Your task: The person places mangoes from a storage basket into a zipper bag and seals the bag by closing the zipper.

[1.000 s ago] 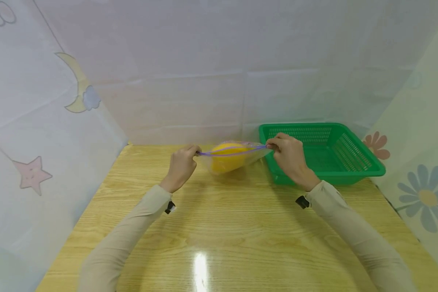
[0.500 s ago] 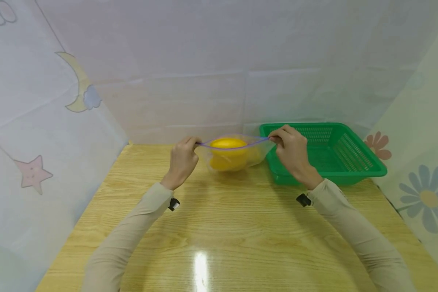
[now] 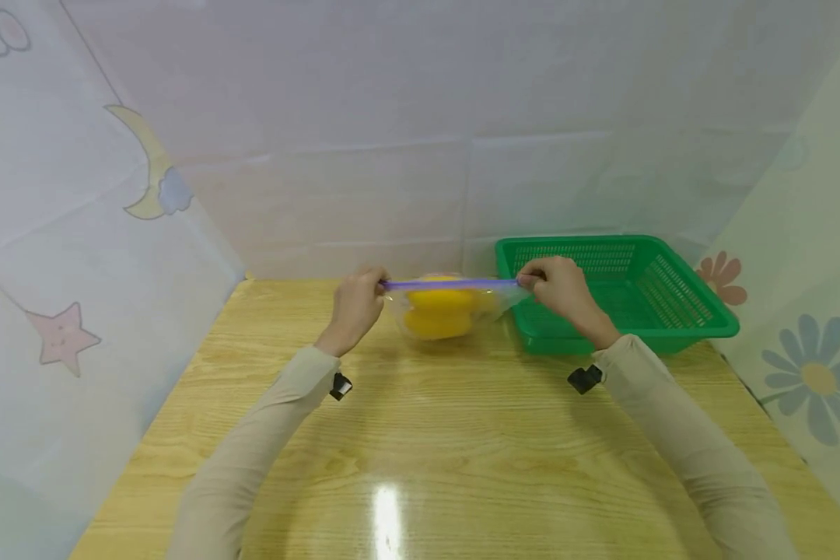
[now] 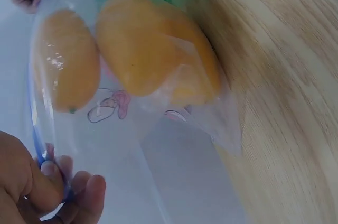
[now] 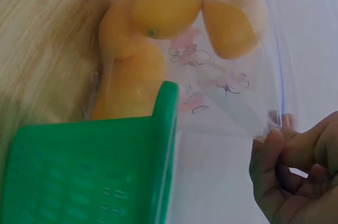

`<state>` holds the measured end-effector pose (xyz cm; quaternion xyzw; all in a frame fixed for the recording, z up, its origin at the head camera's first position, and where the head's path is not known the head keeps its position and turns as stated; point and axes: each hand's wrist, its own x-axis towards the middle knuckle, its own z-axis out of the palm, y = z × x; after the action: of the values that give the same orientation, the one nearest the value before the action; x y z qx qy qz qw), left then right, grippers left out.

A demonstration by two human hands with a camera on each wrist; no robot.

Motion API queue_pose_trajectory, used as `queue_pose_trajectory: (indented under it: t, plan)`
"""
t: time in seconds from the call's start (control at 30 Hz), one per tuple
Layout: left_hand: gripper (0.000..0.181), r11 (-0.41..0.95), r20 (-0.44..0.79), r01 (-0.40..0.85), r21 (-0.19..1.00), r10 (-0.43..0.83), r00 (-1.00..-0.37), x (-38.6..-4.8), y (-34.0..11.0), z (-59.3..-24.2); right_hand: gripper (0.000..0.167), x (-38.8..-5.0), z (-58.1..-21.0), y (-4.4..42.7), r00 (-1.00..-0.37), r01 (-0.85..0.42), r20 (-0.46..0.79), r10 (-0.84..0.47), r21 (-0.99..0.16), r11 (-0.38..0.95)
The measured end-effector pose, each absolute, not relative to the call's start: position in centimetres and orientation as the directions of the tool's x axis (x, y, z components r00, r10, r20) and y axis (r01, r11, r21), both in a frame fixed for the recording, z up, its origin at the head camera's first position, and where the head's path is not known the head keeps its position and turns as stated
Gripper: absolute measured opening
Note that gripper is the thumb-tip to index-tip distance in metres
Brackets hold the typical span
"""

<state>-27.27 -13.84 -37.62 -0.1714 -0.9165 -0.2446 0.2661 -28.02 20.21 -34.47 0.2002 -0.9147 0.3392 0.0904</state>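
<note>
A clear zip bag [image 3: 486,305] with a purple zip strip and small printed drawings hangs between both hands, just over the table. Inside it are several oval yellow-orange fruits [image 4: 68,60], two of them stacked in the head view. The left hand [image 3: 358,307] pinches the strip's left end between thumb and fingers. At the other end the right hand [image 3: 561,292] pinches the right corner, beside the basket's near-left rim. Seen from above, the strip runs straight and its two edges lie together. Whether the zip is pressed shut along its length cannot be told.
A green plastic basket [image 3: 619,336] with slotted walls stands at the back right, close to the bag. The wooden table [image 3: 420,435] ends at a pale backdrop [image 3: 364,202]. Printed cloth walls rise on both sides.
The bag's mouth gaped half a second ago, showing the fruit; now its edges lie together in one line. Both hands rose a little, then came down again, still pinching the ends.
</note>
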Motion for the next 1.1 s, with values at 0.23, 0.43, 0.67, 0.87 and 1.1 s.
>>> queue_pose_trajectory:
  t: [0.23,0.43,0.67,0.87,1.1]
  plan:
    - [0.024,0.727,0.396,0.377,0.574,0.157,-0.905,-27.1,-14.1,-38.2,0.026,-28.9,-35.0,21.4,-0.939,-0.274,0.074,-0.335,-0.751,0.601]
    - [0.016,0.467,0.287,0.278,0.839,0.053,-0.957,-26.8,-14.5,-38.6,0.032,-29.0,-35.2,21.9,-0.95,-0.215,0.053,-0.308,-0.826,0.521]
    - [0.019,0.291,0.246,0.226,0.93,-0.036,-0.969,-26.7,-14.6,-39.1,0.033,-29.2,-35.9,22.0,-0.956,-0.215,0.078,-0.282,-0.842,0.495]
    - [0.03,0.216,0.261,0.245,0.945,-0.05,-0.964,-26.7,-14.8,-39.6,0.028,-29.4,-36.3,22.2,-0.963,-0.199,0.067,-0.259,-0.826,0.527]
    - [0.021,0.123,0.224,0.218,0.968,-0.04,-0.974,-26.2,-14.6,-39.1,0.029,-29.4,-36.6,22.6,-0.964,-0.177,0.038,-0.264,-0.832,0.525]
